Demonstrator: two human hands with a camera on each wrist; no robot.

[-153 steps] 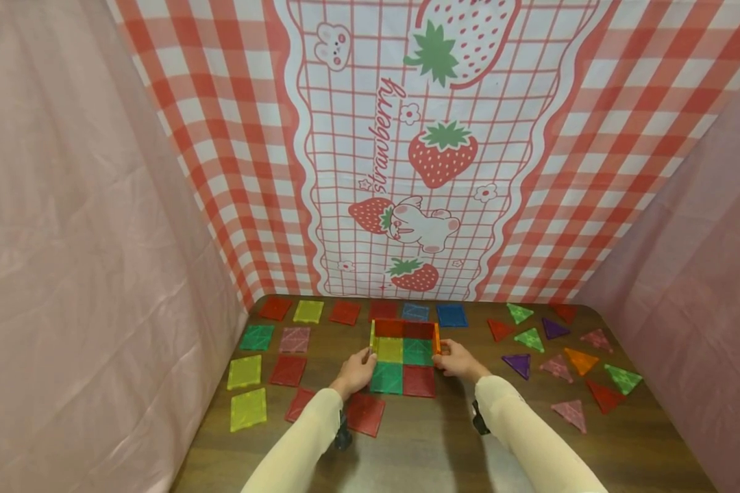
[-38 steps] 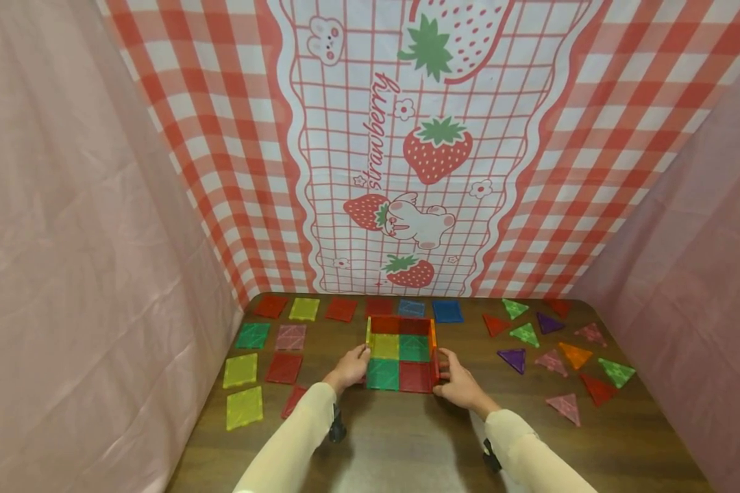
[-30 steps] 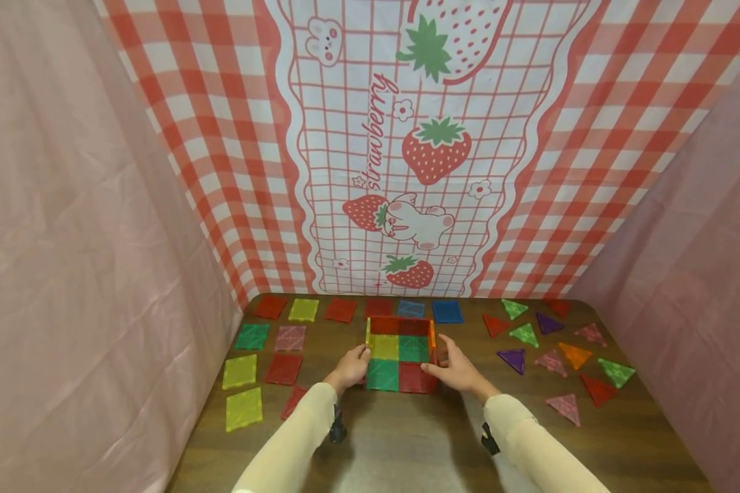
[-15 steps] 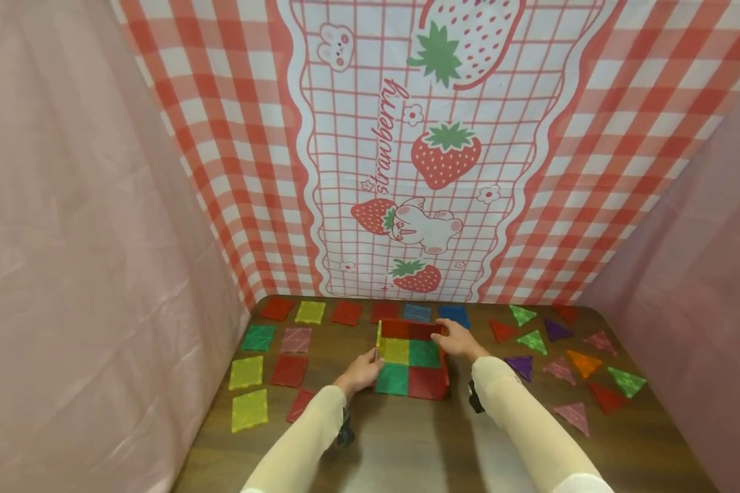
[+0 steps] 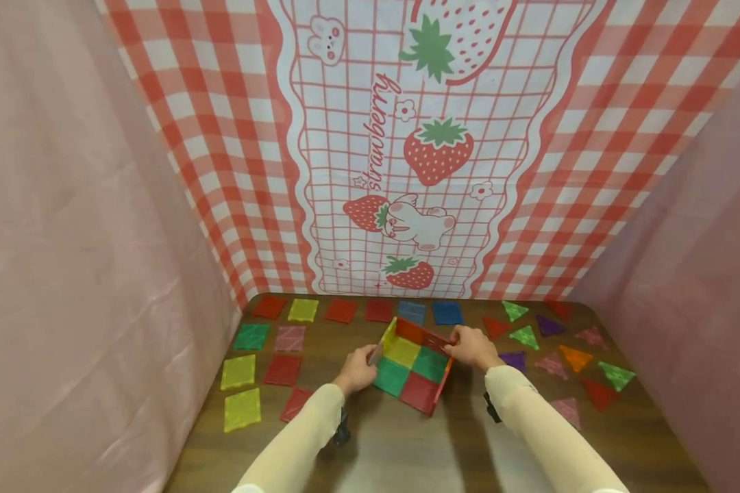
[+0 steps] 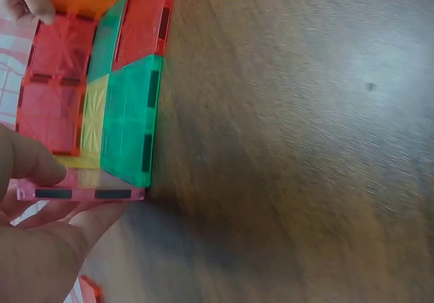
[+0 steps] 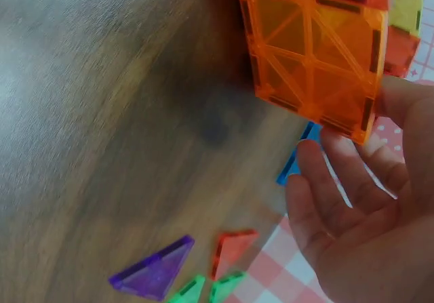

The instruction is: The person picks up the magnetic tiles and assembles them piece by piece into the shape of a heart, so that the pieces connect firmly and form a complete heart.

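Note:
A low open-topped box of translucent magnetic tiles (image 5: 410, 331) sits askew in the middle of the table. Yellow, green and red squares form its floor; upright squares make its walls, and the near side has none. My left hand (image 5: 356, 370) pinches the upright pink tile (image 6: 102, 182) at the left, thumb inside and fingers outside. At the far right corner, my right hand (image 5: 473, 348) grips the box where the red back wall (image 6: 64, 47) meets the orange tile (image 7: 312, 59). Its thumb goes behind the orange tile in the right wrist view, its contact partly hidden.
Loose square tiles lie along the left, such as a yellow one (image 5: 242, 409), and along the back edge, including a blue one (image 5: 447, 313). Triangular tiles, among them an orange one (image 5: 575, 357), spread over the right. A checked strawberry cloth (image 5: 370, 137) hangs behind the table.
The box has turned clockwise. My right hand has shifted from the right wall to the far right corner. A red tile now stands at the right front; a loose red one near my left forearm is gone.

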